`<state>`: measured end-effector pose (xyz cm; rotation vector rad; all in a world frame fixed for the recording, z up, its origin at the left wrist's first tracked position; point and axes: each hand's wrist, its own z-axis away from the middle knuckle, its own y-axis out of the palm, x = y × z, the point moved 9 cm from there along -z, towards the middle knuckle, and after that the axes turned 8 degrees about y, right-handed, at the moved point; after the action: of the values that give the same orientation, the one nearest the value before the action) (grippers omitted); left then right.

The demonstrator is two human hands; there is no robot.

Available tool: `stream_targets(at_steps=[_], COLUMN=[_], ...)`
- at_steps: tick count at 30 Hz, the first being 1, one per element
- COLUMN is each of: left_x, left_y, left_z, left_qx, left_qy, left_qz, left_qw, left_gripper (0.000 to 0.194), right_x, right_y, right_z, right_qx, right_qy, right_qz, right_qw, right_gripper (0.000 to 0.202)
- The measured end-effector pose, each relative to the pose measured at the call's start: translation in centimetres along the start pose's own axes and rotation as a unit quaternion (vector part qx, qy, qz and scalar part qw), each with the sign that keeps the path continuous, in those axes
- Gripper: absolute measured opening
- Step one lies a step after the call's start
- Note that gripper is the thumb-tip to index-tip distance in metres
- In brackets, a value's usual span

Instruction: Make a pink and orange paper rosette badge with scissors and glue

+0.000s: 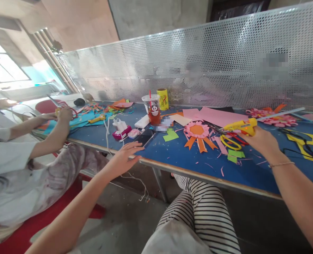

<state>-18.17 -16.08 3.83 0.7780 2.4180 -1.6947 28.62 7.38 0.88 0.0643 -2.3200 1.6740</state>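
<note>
My right hand point(264, 143) is wrapped round the handle of a yellow hot glue gun point(241, 126), its nozzle pointing left, with a long translucent glue stick point(280, 113) out of the back. Below the gun lie scissors with yellow handles point(230, 144) and red handles point(239, 139). A pink and orange paper rosette point(196, 129) with orange tails rests flat to the left of the gun. My left hand point(126, 155) reaches over the table's front edge, fingers stretched out and holding nothing. Beside its fingertips is a dark phone point(146, 137).
A lidded drink cup point(154, 114) with a red straw stands near a yellow tape roll point(163, 99). A tissue pack point(121, 131), pink paper point(222, 116) and scraps lie about. At left, a co-worker's hands point(63, 114) hold scissors. A perforated metal screen point(172, 67) lines the back.
</note>
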Motion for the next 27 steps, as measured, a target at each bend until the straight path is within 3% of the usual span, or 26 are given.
stream_targets(at_steps=[1, 3, 6, 10, 17, 27], left_x=[-0.5, -1.9, -4.1, -5.7, -7.7, -11.2], left_y=[-0.2, -0.4, 0.7, 2.0, 4.0, 9.0], left_z=[0.1, 0.2, 0.0, -0.5, -1.3, -4.4], left_qx=[-0.029, -0.101, -0.123, -0.113, -0.076, -0.021], left_qy=[-0.025, -0.049, -0.082, -0.11, -0.109, -0.133], left_qz=[0.116, 0.363, 0.541, 0.615, 0.663, 0.776], left_qw=[0.993, 0.925, 0.828, 0.773, 0.737, 0.616], left_gripper=[0.038, 0.037, 0.03, 0.026, 0.02, 0.013], right_x=[-0.1, -0.2, -0.7, -0.8, -0.2, -0.5], right_y=[0.1, 0.5, 1.1, 1.2, 0.2, 0.2], right_z=[0.0, -0.2, -0.7, -0.7, 0.0, -0.5], right_qx=[0.0, 0.003, 0.001, -0.005, -0.012, -0.023], right_qy=[-0.001, -0.007, -0.003, -0.002, -0.002, 0.001], right_qz=[0.002, 0.003, 0.008, 0.018, 0.026, 0.011], right_qw=[1.0, 1.0, 1.0, 1.0, 1.0, 1.0], right_gripper=[0.065, 0.065, 0.066, 0.065, 0.069, 0.064])
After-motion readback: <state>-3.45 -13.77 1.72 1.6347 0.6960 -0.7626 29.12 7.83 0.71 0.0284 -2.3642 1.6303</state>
